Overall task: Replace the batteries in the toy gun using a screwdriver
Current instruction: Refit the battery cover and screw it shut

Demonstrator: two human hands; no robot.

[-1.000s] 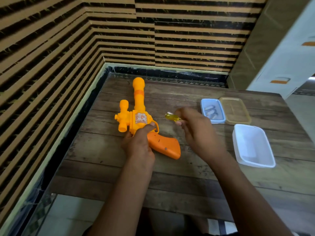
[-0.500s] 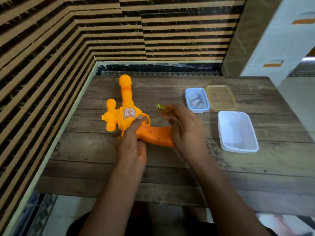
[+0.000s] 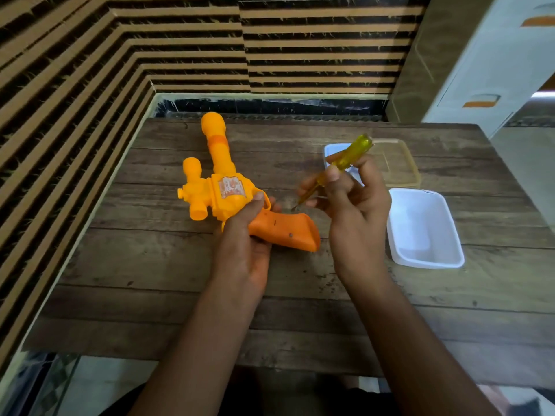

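Note:
A yellow toy gun (image 3: pixel 223 187) with an orange grip lies on the wooden table (image 3: pixel 168 265), barrel pointing away from me. My left hand (image 3: pixel 243 244) is closed around it where the body meets the grip. A small screw shows on the grip's side. My right hand (image 3: pixel 351 205) holds a screwdriver (image 3: pixel 345 163) with a clear yellow handle. Its handle tilts up to the right and its metal tip points down-left, just above the grip without touching it.
A white tub (image 3: pixel 426 253) stands right of my right hand. Behind that hand are a small blue tray (image 3: pixel 330 149), mostly hidden, and a clear yellowish lid (image 3: pixel 402 166). Striped walls close the table's left and far sides.
My right hand has turned the screwdriver from lying across to tip-down and raised it off the grip. The left hand keeps its hold on the toy gun. The camera moved closer.

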